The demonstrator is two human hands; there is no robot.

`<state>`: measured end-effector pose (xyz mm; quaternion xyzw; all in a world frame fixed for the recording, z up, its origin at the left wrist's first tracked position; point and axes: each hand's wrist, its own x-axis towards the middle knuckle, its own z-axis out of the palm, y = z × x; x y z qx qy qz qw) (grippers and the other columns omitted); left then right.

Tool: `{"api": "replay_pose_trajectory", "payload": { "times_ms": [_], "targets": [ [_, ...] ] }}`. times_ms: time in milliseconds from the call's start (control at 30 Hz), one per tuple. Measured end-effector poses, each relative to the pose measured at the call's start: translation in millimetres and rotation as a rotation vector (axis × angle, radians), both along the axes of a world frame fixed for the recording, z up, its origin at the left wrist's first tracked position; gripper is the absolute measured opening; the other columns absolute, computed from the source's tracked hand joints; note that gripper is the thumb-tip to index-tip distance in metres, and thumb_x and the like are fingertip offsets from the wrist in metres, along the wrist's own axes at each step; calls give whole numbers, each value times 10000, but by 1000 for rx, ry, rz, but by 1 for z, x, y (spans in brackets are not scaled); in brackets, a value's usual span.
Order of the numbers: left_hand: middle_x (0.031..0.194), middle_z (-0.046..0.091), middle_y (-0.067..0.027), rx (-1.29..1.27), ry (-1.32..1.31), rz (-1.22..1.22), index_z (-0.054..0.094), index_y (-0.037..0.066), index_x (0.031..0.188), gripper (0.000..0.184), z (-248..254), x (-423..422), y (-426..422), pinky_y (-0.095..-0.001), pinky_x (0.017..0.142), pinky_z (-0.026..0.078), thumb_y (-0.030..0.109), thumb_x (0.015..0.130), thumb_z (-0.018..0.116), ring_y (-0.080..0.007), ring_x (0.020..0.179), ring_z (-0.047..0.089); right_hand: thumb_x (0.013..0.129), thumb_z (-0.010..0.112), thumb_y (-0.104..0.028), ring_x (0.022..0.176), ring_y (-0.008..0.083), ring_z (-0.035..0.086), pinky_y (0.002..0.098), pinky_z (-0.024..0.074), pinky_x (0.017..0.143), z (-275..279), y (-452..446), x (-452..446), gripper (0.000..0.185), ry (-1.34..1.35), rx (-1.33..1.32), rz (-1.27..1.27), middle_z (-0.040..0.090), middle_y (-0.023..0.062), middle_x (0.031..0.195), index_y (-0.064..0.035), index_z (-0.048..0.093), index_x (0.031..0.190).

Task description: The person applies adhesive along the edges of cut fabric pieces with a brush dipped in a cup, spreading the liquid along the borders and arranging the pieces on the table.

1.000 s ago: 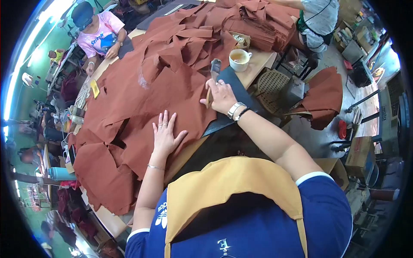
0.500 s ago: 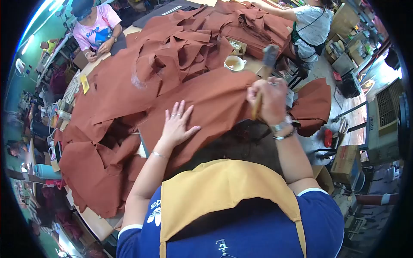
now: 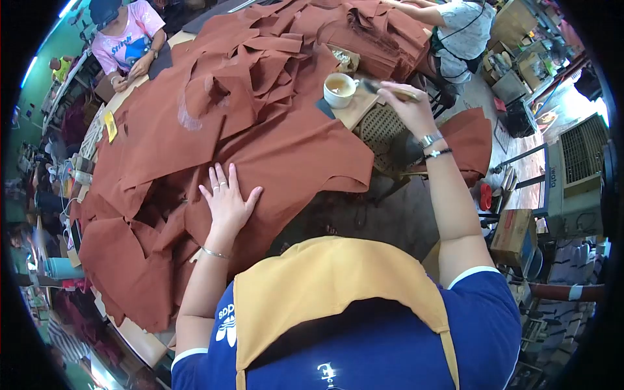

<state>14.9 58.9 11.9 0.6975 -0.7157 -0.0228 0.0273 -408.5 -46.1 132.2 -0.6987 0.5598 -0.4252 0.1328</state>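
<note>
My left hand (image 3: 229,203) lies flat, fingers spread, on a rust-brown fabric piece (image 3: 305,153) draped over the pile. My right hand (image 3: 408,109) is closed around the wooden handle of a brush (image 3: 402,94). The brush's dark head points left, close to a white cup (image 3: 338,97) of yellowish liquid; whether they touch, I cannot tell. Under the cup is a bare strip of wooden tabletop (image 3: 356,112). A small open packet (image 3: 344,60) sits just behind the cup.
More rust-brown fabric (image 3: 253,65) is heaped across the table. A person in a pink shirt (image 3: 127,42) is at the far left, another in a pale top (image 3: 461,32) at the far right. A woven seat (image 3: 387,133) stands by the table edge. Cardboard box (image 3: 513,234) at right.
My right hand has swung the brush from upright to sideways, bringing its head near the cup. My left hand has shifted left and toward me, and the fabric piece's right end has dropped back.
</note>
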Motion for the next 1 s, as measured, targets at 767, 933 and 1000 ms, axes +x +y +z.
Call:
{"api": "replay_pose_trajectory", "payload": {
  "times_ms": [767,933,1000],
  "targets": [
    [1655,169,-184,-19,190,-209,311,180,1572,921,-3,-89,-15,-711,1144,124,711,863,563,-392,1531,123,918,740,-260,667,225,618,355,480,616,-25,64,-32,268,260,-86,-255,597,115,722,-104,532,983],
    [1667,122,-176,49,191,-128,270,179,1588,951,0,-87,-15,-727,1134,111,724,862,552,-401,1535,88,973,659,-367,733,186,674,335,519,689,8,20,-49,350,26,12,-215,723,115,883,-97,669,1194],
    [1669,113,-176,81,191,-83,271,177,1588,951,5,-74,-8,-739,1126,104,721,862,554,-401,1537,79,977,651,-373,781,143,690,312,532,726,-3,-6,-42,391,-194,158,-148,755,91,960,-89,690,1243]
  ]
}}
